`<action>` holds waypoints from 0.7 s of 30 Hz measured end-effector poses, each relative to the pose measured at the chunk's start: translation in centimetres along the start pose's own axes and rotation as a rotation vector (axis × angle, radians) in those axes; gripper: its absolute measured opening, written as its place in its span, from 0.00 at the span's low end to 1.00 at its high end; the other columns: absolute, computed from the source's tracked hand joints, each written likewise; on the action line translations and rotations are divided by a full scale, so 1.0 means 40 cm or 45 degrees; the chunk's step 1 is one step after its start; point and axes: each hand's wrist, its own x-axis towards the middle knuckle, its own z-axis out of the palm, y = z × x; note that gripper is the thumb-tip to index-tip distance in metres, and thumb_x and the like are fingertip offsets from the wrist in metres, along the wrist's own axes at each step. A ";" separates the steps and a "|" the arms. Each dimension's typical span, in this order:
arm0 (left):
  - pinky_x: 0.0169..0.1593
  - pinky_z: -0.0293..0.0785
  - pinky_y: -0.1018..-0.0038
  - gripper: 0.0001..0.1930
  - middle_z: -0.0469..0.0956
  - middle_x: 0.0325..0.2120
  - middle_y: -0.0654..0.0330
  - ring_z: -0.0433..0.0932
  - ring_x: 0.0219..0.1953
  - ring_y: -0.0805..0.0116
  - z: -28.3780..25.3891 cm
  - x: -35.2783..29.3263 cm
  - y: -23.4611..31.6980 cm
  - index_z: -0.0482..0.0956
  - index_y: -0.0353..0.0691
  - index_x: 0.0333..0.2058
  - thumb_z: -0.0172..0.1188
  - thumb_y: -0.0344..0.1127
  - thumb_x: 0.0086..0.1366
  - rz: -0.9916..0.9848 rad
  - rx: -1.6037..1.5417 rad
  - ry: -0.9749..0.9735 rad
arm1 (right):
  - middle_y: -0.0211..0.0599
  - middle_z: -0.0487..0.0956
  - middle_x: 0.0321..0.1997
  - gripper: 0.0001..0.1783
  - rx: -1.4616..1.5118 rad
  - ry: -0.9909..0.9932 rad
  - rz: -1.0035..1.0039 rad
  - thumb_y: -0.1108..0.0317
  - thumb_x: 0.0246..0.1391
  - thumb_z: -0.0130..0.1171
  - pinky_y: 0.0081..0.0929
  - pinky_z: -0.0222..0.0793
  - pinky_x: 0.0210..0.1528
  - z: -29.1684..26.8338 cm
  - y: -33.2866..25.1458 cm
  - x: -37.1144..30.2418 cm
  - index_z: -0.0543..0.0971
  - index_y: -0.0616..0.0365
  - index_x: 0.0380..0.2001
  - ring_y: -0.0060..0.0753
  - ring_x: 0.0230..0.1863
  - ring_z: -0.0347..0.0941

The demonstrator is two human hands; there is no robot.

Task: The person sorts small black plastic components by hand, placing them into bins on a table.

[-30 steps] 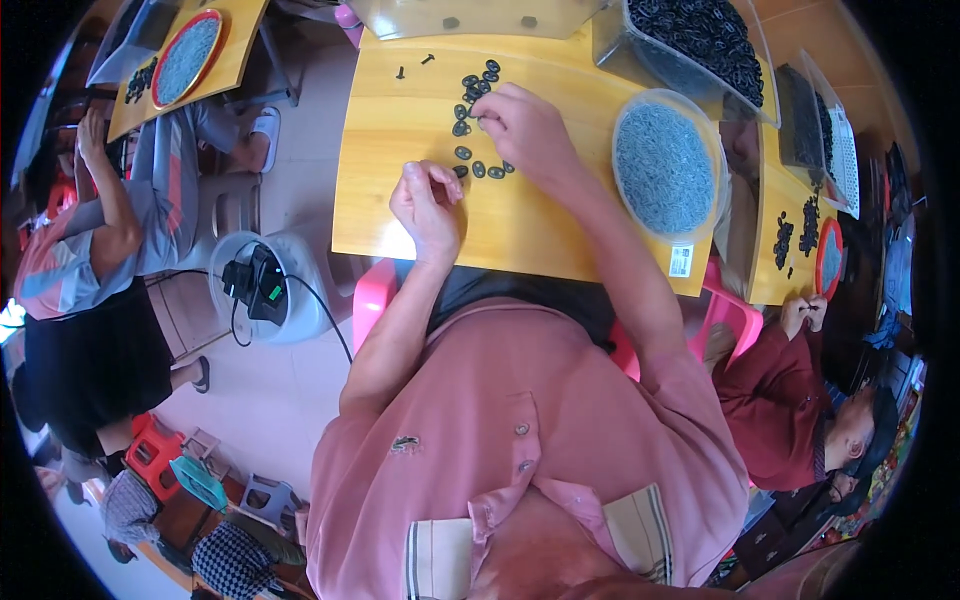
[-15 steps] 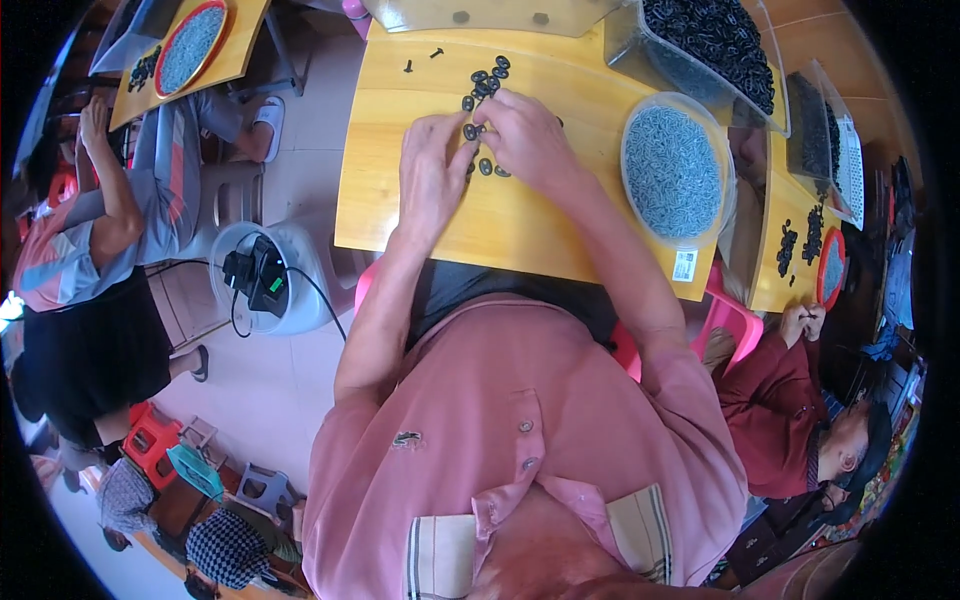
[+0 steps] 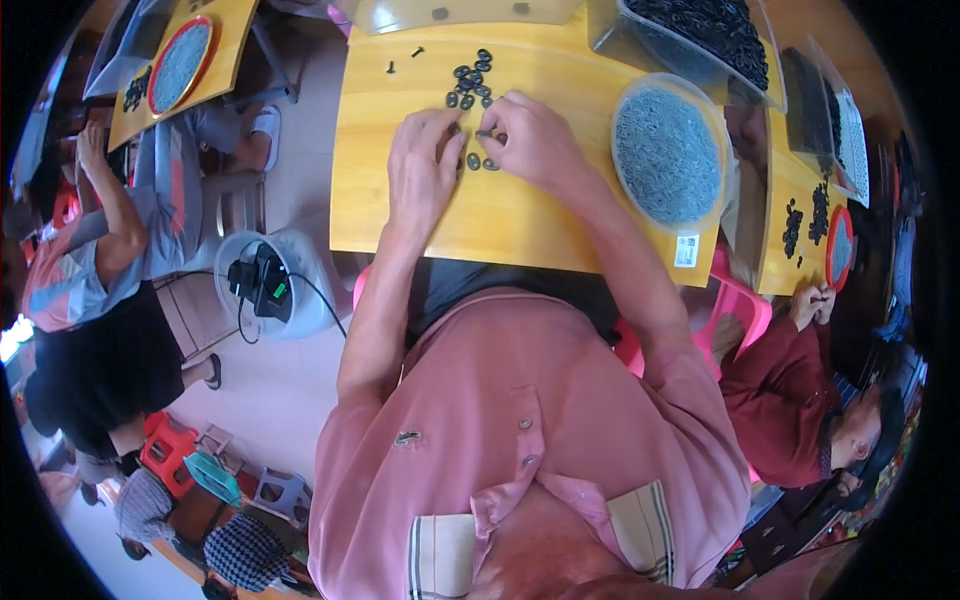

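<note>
Over the yellow table my left hand (image 3: 424,168) is closed, with a small dark piece showing between thumb and forefinger. Facing it, my right hand (image 3: 532,142) pinches a small black piece (image 3: 486,134); the fingers hide part of it. Just beyond the fingertips lies a loose cluster of small black oval pieces (image 3: 467,85), some with holes. Between my hands and nearer to me rest a black oval piece (image 3: 473,161) and another one beside it, close to my right hand. Two small black screw-like pieces (image 3: 391,68) lie apart at the far left.
A round tub of silvery screws or pins (image 3: 667,150) stands right of my right arm. Behind it is a clear bin of black parts (image 3: 705,32). A white bucket (image 3: 312,290) holding black devices and a cable is left of the table (image 3: 400,232). Other people sit at tables on both sides.
My hands have drawn slightly apart. The black piece with holes that was between my fingertips no longer shows there, and my right hand now pinches a black piece. The whole view has shifted slightly.
</note>
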 end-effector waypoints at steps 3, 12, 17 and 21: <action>0.41 0.75 0.70 0.10 0.79 0.35 0.51 0.78 0.34 0.57 0.003 -0.025 0.025 0.81 0.34 0.39 0.62 0.23 0.57 -0.016 -0.192 -0.139 | 0.33 0.80 0.31 0.09 0.686 -0.192 0.200 0.69 0.48 0.65 0.26 0.71 0.36 -0.011 0.019 -0.030 0.79 0.63 0.30 0.26 0.31 0.76; 0.40 0.68 0.83 0.09 0.77 0.34 0.63 0.73 0.35 0.78 0.038 -0.085 0.068 0.82 0.32 0.40 0.63 0.21 0.59 -0.445 -0.738 -0.296 | 0.31 0.81 0.28 0.08 1.372 -0.260 0.448 0.70 0.50 0.64 0.16 0.66 0.27 -0.058 0.049 -0.134 0.80 0.63 0.32 0.17 0.26 0.74; 0.42 0.70 0.81 0.07 0.78 0.35 0.62 0.74 0.36 0.76 0.074 -0.095 0.101 0.82 0.33 0.38 0.63 0.22 0.60 -0.536 -0.880 -0.217 | 0.35 0.81 0.26 0.08 1.457 -0.037 0.436 0.72 0.51 0.60 0.17 0.69 0.26 -0.045 0.048 -0.172 0.80 0.68 0.31 0.19 0.22 0.74; 0.42 0.73 0.79 0.07 0.79 0.36 0.58 0.77 0.36 0.73 0.094 -0.109 0.092 0.81 0.31 0.39 0.62 0.22 0.61 -0.552 -0.904 -0.201 | 0.31 0.80 0.27 0.08 1.340 -0.022 0.473 0.70 0.54 0.61 0.16 0.67 0.28 -0.054 0.044 -0.189 0.80 0.65 0.32 0.17 0.25 0.74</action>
